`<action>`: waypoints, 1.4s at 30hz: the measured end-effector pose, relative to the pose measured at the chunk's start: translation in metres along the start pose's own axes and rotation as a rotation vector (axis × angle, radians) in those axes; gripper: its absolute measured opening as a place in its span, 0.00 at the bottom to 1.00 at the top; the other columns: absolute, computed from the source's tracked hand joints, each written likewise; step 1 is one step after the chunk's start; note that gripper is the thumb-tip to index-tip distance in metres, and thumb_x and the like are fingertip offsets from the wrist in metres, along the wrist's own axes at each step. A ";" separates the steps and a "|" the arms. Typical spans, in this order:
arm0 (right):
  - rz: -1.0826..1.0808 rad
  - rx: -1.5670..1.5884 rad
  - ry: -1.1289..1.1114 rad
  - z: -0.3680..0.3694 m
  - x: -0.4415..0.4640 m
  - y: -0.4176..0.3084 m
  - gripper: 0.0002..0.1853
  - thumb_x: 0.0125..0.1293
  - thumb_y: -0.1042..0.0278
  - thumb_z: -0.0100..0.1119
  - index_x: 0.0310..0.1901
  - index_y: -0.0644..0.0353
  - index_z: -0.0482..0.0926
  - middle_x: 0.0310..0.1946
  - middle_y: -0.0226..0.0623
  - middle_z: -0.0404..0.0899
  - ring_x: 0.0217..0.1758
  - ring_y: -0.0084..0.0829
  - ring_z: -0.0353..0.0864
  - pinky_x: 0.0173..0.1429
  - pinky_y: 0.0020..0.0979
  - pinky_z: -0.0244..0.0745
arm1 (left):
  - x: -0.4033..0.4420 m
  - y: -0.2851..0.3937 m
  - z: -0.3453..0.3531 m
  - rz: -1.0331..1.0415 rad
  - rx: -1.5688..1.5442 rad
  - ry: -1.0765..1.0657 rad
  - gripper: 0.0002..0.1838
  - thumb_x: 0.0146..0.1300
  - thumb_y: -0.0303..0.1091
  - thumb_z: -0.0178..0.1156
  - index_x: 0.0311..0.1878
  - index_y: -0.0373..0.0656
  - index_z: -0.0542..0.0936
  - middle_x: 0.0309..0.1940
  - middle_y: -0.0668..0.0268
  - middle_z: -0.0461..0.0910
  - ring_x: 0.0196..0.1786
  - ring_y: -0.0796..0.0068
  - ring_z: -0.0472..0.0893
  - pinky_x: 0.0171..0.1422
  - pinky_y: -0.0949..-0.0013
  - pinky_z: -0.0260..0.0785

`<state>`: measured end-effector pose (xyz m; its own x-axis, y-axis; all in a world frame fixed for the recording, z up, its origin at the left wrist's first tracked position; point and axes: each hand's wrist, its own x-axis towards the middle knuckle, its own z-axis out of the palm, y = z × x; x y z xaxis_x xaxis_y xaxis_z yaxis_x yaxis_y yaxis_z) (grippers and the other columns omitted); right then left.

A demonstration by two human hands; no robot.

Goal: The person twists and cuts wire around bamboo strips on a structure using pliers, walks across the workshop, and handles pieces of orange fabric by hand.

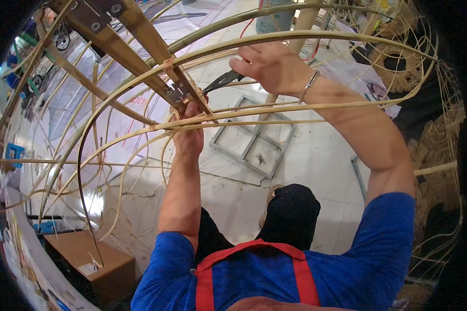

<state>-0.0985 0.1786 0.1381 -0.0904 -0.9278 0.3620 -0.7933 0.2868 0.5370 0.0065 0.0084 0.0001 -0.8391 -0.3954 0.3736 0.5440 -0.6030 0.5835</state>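
Observation:
My right hand [267, 65] is closed around a pair of black pliers [225, 80] and wears a bracelet at the wrist. The pliers point left, their tip close to the lower end of a wooden bar frame [158, 41] fitted with metal hinge plates. From below, my left hand [189, 137] grips that end, its thumb pressed up near the lower hinge plate [178, 93]; its other fingers are mostly hidden. Curved bamboo strips [275, 39] cross in front of both arms and join the bars at wrapped bindings. What the pliers' tip touches cannot be made out.
A grey metal frame [249, 153] lies on the tiled floor beyond my knees. Large printed sheets [140, 98] spread to the left. A cardboard box [96, 259] stands at lower left, a bucket [275, 20] at the top. Coiled strips [399, 67] lie at the right.

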 end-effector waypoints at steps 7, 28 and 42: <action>0.169 0.330 -0.345 -0.011 -0.005 -0.003 0.18 0.47 0.78 0.50 0.44 0.57 0.72 0.40 0.40 0.73 0.47 0.40 0.72 0.52 0.36 0.66 | 0.003 -0.006 0.001 -0.017 0.121 0.175 0.16 0.57 0.31 0.58 0.49 0.42 0.70 0.44 0.60 0.76 0.48 0.65 0.76 0.60 0.57 0.66; 1.037 0.901 0.573 -0.016 -0.155 -0.190 0.20 0.43 0.84 0.44 0.43 0.64 0.69 0.34 0.47 0.71 0.38 0.42 0.73 0.44 0.35 0.68 | 0.001 -0.012 0.015 0.202 0.142 0.309 0.10 0.61 0.28 0.53 0.45 0.40 0.69 0.39 0.62 0.75 0.41 0.70 0.77 0.49 0.71 0.73; 1.113 1.928 0.120 0.036 -0.155 -0.211 0.14 0.53 0.79 0.45 0.44 0.66 0.68 0.28 0.36 0.72 0.30 0.28 0.71 0.37 0.27 0.68 | 0.000 -0.013 0.002 0.261 0.216 0.240 0.08 0.62 0.28 0.51 0.44 0.36 0.71 0.40 0.60 0.76 0.42 0.70 0.77 0.46 0.72 0.73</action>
<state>0.0613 0.2532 -0.0583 -0.8198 -0.5718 -0.0312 0.0733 -0.0507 -0.9960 -0.0009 0.0174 -0.0058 -0.6343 -0.6813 0.3654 0.7033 -0.3122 0.6387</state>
